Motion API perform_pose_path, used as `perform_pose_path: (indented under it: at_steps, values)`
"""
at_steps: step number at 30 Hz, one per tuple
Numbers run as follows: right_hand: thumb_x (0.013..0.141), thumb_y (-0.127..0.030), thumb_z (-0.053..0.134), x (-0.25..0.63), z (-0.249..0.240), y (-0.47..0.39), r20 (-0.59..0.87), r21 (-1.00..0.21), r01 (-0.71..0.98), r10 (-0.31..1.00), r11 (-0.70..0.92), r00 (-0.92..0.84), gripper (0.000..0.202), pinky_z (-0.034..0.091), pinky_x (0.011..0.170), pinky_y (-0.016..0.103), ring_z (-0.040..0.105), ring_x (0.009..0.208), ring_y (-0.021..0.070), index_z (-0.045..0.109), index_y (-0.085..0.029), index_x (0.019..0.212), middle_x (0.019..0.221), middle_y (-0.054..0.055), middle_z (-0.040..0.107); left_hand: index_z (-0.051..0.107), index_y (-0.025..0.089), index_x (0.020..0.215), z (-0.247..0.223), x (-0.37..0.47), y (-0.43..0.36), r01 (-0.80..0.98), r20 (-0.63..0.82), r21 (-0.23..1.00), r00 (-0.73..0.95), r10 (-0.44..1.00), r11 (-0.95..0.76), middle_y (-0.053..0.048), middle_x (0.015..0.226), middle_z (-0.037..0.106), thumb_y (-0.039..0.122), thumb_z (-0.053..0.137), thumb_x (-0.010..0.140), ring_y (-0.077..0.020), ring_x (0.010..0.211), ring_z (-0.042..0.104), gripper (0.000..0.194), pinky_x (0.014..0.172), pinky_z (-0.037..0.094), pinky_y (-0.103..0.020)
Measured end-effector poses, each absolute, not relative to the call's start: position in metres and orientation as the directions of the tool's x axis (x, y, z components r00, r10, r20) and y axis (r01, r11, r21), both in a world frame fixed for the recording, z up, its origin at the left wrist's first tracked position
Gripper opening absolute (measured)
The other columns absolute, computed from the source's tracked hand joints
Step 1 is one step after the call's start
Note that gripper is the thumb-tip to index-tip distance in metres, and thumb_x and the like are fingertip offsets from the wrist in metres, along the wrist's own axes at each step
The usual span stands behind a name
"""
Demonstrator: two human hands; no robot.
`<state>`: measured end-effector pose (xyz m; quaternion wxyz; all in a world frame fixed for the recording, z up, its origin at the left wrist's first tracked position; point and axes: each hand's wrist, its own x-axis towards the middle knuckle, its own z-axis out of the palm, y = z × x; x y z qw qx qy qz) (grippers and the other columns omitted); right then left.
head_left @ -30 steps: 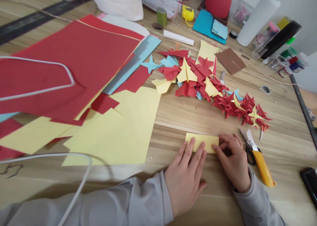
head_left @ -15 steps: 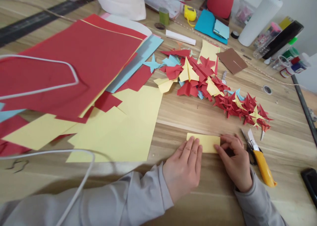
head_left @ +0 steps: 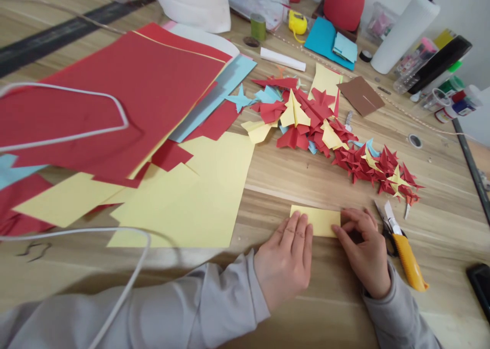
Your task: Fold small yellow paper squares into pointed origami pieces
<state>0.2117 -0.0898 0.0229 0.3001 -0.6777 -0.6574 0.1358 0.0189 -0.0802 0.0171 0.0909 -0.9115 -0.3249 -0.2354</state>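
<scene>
Left hand (head_left: 285, 259) lies flat, hiding the yellow paper's (head_left: 325, 221) near-left corner; right hand (head_left: 363, 249) pinches its end.

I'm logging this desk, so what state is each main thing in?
Left hand: fingers together, over the left end of the small yellow paper
Right hand: fingers curled, at that paper's right end
Small yellow paper: flat; whether folded, unclear
Yellow-handled cutter: lying down, overlapping the scissors
Scissors: partly hidden, opening unclear
Large red sheet: unfolded
Yellow paper plane: folded
</scene>
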Motion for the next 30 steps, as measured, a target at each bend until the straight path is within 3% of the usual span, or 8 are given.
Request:
perform_pose_path:
  at_steps: [14, 21, 30]
  values:
    - [0.072, -0.028, 0.063, 0.2129, 0.0239, -0.0905, 0.217, -0.583, 0.809, 0.974, 0.075, 0.067, 0.027, 0.027, 0.101, 0.051, 0.059, 0.094, 0.0218, 0.059, -0.022, 0.099, 0.069, 0.000, 0.066, 0.057, -0.004, 0.103, 0.0173, 0.0183, -0.0808, 0.638, 0.496, -0.029, 0.677, 0.543, -0.769, -0.026, 0.104, 0.061, 0.006, 0.037, 0.080, -0.0315, 0.104, 0.057, 0.032, 0.078, 0.053, -0.042]
    - [0.074, -0.027, 0.061, 0.2117, 0.0284, -0.0900, 0.209, -0.540, 0.833, 0.978, 0.121, -0.007, 0.006, 0.025, 0.100, 0.051, 0.057, 0.099, 0.0238, 0.065, -0.024, 0.077, 0.069, 0.002, 0.066, 0.057, -0.004, 0.103, 0.0170, 0.0183, -0.0793, 0.627, 0.491, -0.035, 0.689, 0.533, -0.778, -0.026, 0.104, 0.061, 0.006, 0.038, 0.080, -0.0320, 0.104, 0.056, 0.032, 0.079, 0.052, -0.043]
    - [0.076, -0.028, 0.060, 0.2101, 0.0296, -0.0890, 0.195, -0.534, 0.839, 0.981, 0.107, -0.001, 0.008, 0.026, 0.100, 0.051, 0.058, 0.097, 0.0225, 0.067, -0.025, 0.080, 0.069, 0.001, 0.068, 0.058, -0.003, 0.103, 0.0182, 0.0175, -0.0790, 0.622, 0.484, -0.061, 0.702, 0.522, -0.780, -0.025, 0.104, 0.062, 0.006, 0.039, 0.080, -0.0314, 0.103, 0.057, 0.031, 0.077, 0.053, -0.041]
